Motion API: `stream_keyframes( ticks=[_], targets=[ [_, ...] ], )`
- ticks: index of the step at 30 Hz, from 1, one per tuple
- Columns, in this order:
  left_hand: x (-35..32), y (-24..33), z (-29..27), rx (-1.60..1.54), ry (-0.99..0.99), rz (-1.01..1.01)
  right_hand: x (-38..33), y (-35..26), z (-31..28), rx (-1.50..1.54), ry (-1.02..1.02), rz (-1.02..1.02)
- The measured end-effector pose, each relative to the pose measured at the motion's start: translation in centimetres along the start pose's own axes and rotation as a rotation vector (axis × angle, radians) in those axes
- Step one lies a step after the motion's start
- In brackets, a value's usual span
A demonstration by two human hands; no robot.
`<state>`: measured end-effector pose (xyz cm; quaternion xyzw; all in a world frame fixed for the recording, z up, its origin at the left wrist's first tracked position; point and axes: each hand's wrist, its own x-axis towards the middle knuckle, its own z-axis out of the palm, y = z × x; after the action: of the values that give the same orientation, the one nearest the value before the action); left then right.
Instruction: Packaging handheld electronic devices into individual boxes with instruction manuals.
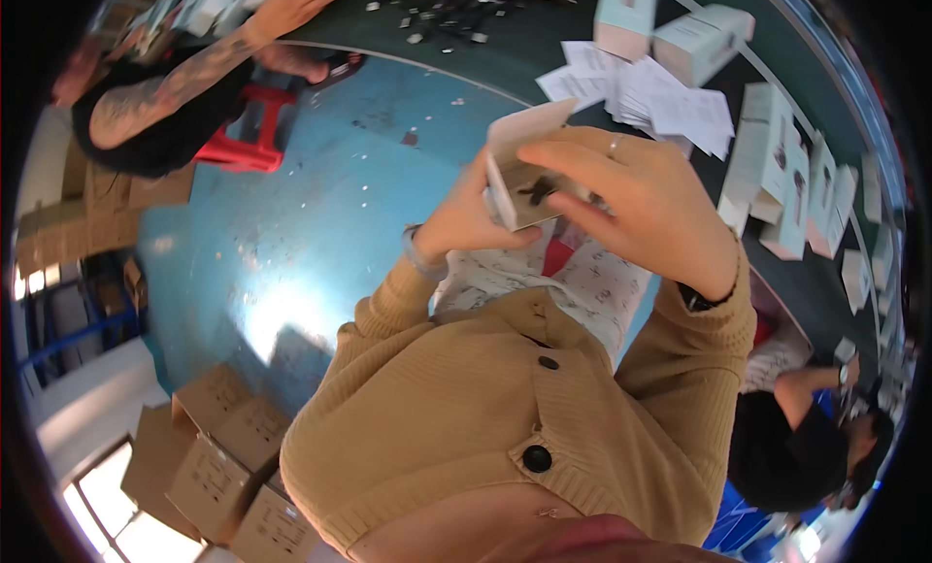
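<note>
Carton (pixel 529 180), small and white with its flap raised, sat between your hands above your lap, near the dark table (pixel 544 53). Your left hand (pixel 466 218) clamped its lower side while your right hand (pixel 641 199) curled over the top; you did best steadying it underneath and keeping the flap uncreased.

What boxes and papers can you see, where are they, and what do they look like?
Small carton: between left hand and right hand, white flap open, brownish face with a dark picture.
Paper leaflets: loose white heap on the dark green table.
Pale boxes: white and light blue, lined along the table at right.
Cardboard boxes: brown, stacked on the floor at lower left.
</note>
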<state>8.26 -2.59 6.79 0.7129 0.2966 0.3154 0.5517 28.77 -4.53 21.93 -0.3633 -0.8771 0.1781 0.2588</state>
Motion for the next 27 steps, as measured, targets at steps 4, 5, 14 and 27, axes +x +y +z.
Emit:
stream_keyframes(
  ticks=[4,5,14,27],
  targets=[
    [1.0,-0.1,3.1,0.029,0.017,-0.021,-5.2,0.6,-0.5,0.083,0.252,0.217],
    [1.7,1.1,4.0,-0.213,0.002,-0.012,-7.0,1.2,0.6,0.084,0.341,0.22],
    [6.1,4.4,11.1,-0.8,-0.152,-0.059,-14.1,0.4,-0.3,-0.062,0.731,0.592],
    [2.2,-21.1,15.6,0.57,-0.92,-0.523,-16.0,15.3,-6.0,-0.579,0.524,0.999]
  ],
)
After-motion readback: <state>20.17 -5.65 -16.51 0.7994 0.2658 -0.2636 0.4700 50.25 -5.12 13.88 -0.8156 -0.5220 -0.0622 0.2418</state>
